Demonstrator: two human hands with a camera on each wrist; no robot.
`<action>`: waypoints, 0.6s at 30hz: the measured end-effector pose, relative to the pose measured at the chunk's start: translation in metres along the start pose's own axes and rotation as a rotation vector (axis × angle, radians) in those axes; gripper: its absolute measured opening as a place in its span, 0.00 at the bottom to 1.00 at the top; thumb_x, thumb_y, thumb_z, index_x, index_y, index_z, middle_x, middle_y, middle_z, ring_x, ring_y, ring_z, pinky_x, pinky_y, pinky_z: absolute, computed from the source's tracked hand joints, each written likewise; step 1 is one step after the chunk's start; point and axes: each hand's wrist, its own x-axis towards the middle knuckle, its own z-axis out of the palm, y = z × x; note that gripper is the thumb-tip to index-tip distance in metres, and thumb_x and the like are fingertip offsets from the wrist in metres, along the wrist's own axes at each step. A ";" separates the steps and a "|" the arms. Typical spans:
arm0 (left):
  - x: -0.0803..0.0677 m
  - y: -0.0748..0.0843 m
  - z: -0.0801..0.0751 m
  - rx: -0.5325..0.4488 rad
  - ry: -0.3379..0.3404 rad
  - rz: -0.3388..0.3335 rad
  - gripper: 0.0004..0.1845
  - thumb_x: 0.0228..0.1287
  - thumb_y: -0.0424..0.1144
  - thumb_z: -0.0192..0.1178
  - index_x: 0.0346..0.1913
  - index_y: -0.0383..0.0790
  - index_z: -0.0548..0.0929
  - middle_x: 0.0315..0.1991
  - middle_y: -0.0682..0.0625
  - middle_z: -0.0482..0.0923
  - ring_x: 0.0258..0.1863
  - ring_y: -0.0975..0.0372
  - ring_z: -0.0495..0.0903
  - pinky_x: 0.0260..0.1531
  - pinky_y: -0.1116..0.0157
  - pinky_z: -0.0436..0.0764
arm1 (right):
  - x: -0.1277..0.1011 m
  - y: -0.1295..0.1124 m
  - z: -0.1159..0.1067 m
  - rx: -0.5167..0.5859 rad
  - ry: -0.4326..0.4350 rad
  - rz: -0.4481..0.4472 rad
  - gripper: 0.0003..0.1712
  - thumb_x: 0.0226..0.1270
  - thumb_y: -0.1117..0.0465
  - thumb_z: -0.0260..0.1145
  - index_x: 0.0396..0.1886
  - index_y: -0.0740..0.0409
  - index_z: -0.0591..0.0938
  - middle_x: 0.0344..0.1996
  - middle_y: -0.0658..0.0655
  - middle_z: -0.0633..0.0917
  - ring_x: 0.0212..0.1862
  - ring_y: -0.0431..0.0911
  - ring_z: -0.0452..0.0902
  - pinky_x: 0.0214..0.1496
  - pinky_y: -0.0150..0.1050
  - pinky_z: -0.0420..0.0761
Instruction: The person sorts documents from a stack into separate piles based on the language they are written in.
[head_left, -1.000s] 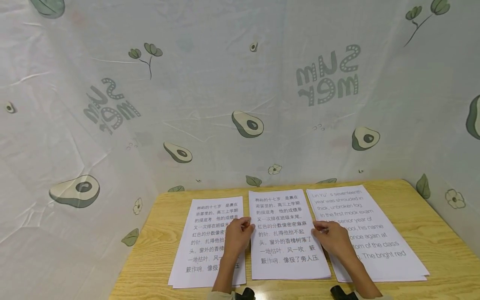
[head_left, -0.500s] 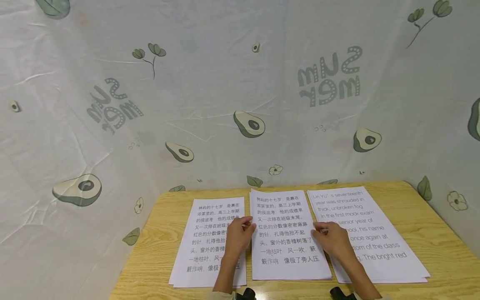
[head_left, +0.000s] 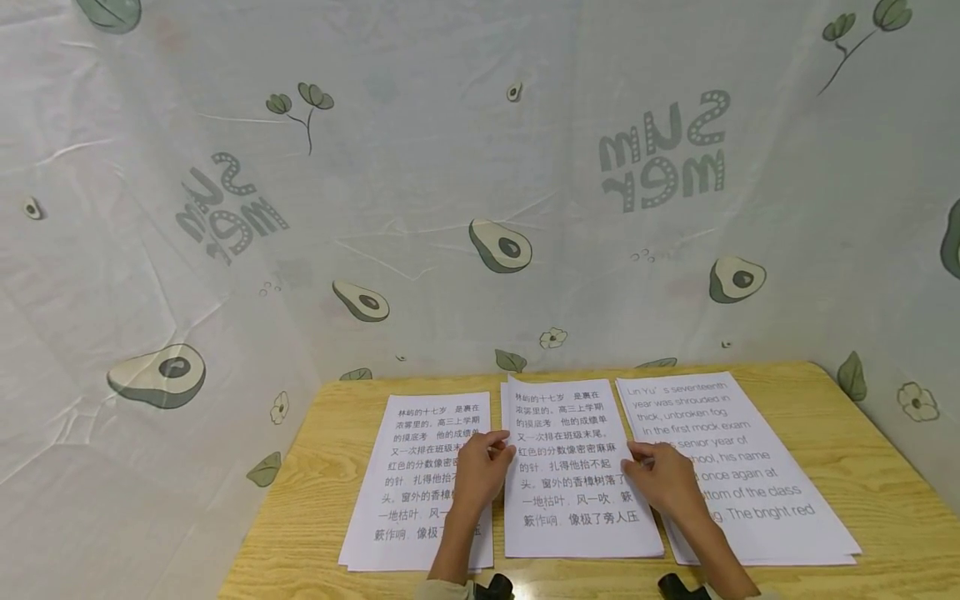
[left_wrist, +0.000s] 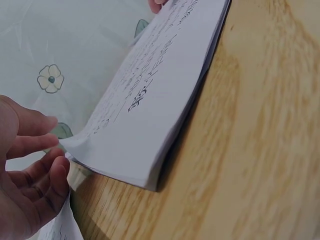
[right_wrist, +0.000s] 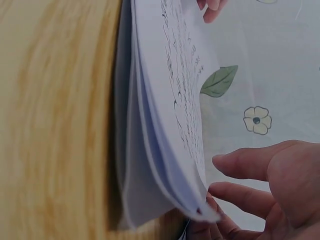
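Three stacks of printed paper lie side by side in the head view. My left hand (head_left: 483, 471) holds the left edge of the middle stack (head_left: 570, 537), and my right hand (head_left: 663, 479) holds its right edge. In the left wrist view, the stack's edge (left_wrist: 115, 162) curves up to the fingertips of my left hand (left_wrist: 30, 170). From the right wrist, the sheets (right_wrist: 165, 165) show fanned apart and bowed at the edge, with my right hand (right_wrist: 270, 190) at their corner. The middle stack's upper left corner shows sheets out of line.
The left stack (head_left: 367, 546), with Chinese print, lies partly under my left forearm. To the right is a stack with English print (head_left: 780, 542), partly covered by my right hand. The wooden table (head_left: 885, 475) meets a cloth backdrop (head_left: 420, 192) with avocado prints behind.
The middle stack's upper left corner has spread, with sheets now offset and a corner tip raised. Both hands stay at its edges. The whole view has shifted slightly.
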 end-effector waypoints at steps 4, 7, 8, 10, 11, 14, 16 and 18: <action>-0.001 0.002 0.000 0.012 0.009 0.000 0.16 0.70 0.36 0.70 0.58 0.38 0.90 0.40 0.51 0.83 0.35 0.66 0.78 0.33 0.72 0.79 | -0.001 -0.003 0.000 0.001 0.003 -0.011 0.26 0.71 0.62 0.69 0.62 0.75 0.83 0.38 0.64 0.89 0.23 0.45 0.73 0.21 0.34 0.70; -0.001 0.004 0.000 0.014 0.015 0.000 0.16 0.70 0.37 0.70 0.59 0.39 0.90 0.40 0.51 0.83 0.35 0.66 0.77 0.32 0.72 0.78 | -0.002 -0.005 -0.001 -0.004 0.012 -0.018 0.25 0.71 0.62 0.69 0.62 0.75 0.83 0.35 0.61 0.88 0.22 0.45 0.72 0.20 0.34 0.69; -0.002 0.005 0.000 0.012 0.016 -0.001 0.16 0.70 0.37 0.70 0.59 0.39 0.90 0.40 0.51 0.83 0.35 0.66 0.77 0.32 0.72 0.78 | -0.002 -0.006 -0.001 -0.012 0.017 -0.022 0.25 0.71 0.62 0.69 0.62 0.74 0.84 0.36 0.61 0.89 0.24 0.45 0.73 0.21 0.34 0.70; -0.002 0.006 -0.001 0.005 0.015 0.004 0.16 0.70 0.36 0.70 0.59 0.38 0.90 0.40 0.50 0.83 0.35 0.66 0.78 0.32 0.72 0.79 | -0.002 -0.007 -0.002 -0.028 0.027 -0.021 0.24 0.71 0.62 0.70 0.62 0.73 0.84 0.40 0.63 0.89 0.29 0.46 0.77 0.26 0.34 0.73; -0.002 0.006 -0.001 0.000 0.013 0.009 0.17 0.70 0.36 0.70 0.59 0.38 0.90 0.40 0.50 0.83 0.35 0.66 0.78 0.32 0.72 0.79 | -0.002 -0.008 -0.002 -0.036 0.030 -0.022 0.24 0.71 0.62 0.70 0.62 0.72 0.85 0.42 0.64 0.89 0.33 0.48 0.80 0.29 0.35 0.75; -0.002 0.007 -0.001 -0.009 0.012 0.023 0.17 0.69 0.34 0.71 0.59 0.38 0.90 0.41 0.50 0.85 0.36 0.66 0.80 0.34 0.72 0.80 | -0.003 -0.009 -0.002 -0.042 0.039 -0.031 0.24 0.70 0.63 0.70 0.63 0.70 0.85 0.45 0.66 0.90 0.42 0.52 0.86 0.39 0.38 0.80; -0.002 0.007 0.000 -0.004 0.011 0.029 0.18 0.68 0.33 0.71 0.60 0.38 0.89 0.41 0.50 0.85 0.36 0.67 0.81 0.36 0.72 0.81 | -0.004 -0.010 -0.003 -0.032 0.039 -0.039 0.25 0.69 0.64 0.71 0.63 0.70 0.85 0.46 0.65 0.91 0.45 0.54 0.89 0.43 0.39 0.82; -0.002 0.007 0.001 0.006 0.013 0.028 0.19 0.67 0.31 0.71 0.60 0.40 0.89 0.41 0.51 0.86 0.37 0.67 0.81 0.37 0.72 0.81 | -0.004 -0.011 -0.003 -0.015 0.037 -0.047 0.25 0.68 0.65 0.71 0.63 0.70 0.85 0.45 0.65 0.91 0.46 0.54 0.90 0.45 0.39 0.84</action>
